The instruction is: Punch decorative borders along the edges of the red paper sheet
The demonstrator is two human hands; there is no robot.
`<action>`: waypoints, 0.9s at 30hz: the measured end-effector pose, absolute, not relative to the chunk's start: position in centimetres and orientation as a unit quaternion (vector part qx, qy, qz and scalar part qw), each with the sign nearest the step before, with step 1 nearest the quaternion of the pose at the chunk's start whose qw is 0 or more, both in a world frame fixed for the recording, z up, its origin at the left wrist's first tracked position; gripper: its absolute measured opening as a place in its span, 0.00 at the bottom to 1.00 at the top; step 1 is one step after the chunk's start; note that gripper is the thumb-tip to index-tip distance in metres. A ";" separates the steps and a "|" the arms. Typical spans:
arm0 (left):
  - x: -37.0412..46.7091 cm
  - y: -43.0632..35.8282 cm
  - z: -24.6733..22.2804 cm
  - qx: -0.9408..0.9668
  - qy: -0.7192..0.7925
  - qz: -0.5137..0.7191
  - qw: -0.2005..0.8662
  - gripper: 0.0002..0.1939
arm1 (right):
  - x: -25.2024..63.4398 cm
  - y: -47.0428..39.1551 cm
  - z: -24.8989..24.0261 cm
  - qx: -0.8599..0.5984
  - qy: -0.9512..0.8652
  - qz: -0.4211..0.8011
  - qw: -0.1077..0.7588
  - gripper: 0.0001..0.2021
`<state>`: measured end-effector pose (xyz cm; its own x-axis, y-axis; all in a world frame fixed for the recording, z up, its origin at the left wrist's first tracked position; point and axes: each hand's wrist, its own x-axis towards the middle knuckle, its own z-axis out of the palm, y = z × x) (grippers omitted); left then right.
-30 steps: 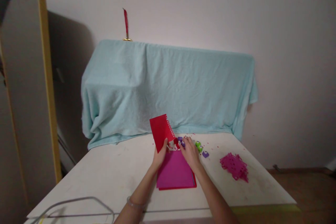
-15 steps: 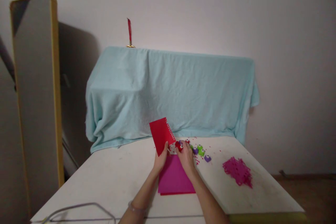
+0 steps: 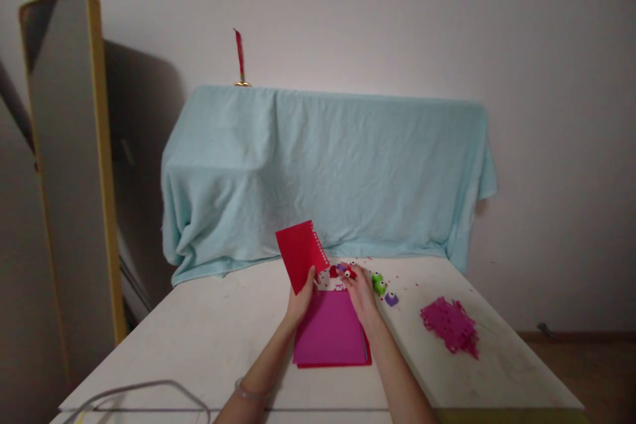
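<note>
My left hand (image 3: 304, 291) grips the lower corner of a red paper sheet (image 3: 298, 255), whose right edge has a row of small punched holes. My right hand (image 3: 358, 285) has its fingers closed around a small red piece with a googly eye (image 3: 349, 273), just right of the red sheet. A magenta sheet (image 3: 330, 331) lies below both hands on top of red paper. Green googly-eyed pieces (image 3: 379, 285) and a purple one (image 3: 391, 299) sit right of my right hand. Small red scraps are scattered around.
The white table (image 3: 213, 338) carries a pile of magenta paper strips (image 3: 450, 326) at the right. A light blue cloth (image 3: 338, 172) covers something behind it. A grey metal loop (image 3: 149, 384) is at the front left, and a gold-framed mirror (image 3: 69, 146) stands at the far left.
The red piece in my right hand has shifted slightly right, away from the red sheet. The sheet in my left hand has moved a little left.
</note>
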<state>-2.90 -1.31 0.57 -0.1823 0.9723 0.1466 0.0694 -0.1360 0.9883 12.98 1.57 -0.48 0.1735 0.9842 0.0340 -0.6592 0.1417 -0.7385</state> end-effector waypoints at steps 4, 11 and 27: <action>-2.6 -0.4 -0.3 0.496 0.494 0.601 0.385 0.27 | 12.7 1.4 -0.4 -0.290 -0.272 0.601 0.693 0.13; -3.0 -0.7 0.8 0.495 0.500 0.595 0.388 0.26 | 11.8 1.2 -0.5 -0.276 -0.310 0.613 0.672 0.18; -3.6 -1.2 1.2 0.512 0.547 0.502 0.433 0.27 | 11.1 1.4 -1.5 -0.333 -0.354 0.612 0.624 0.18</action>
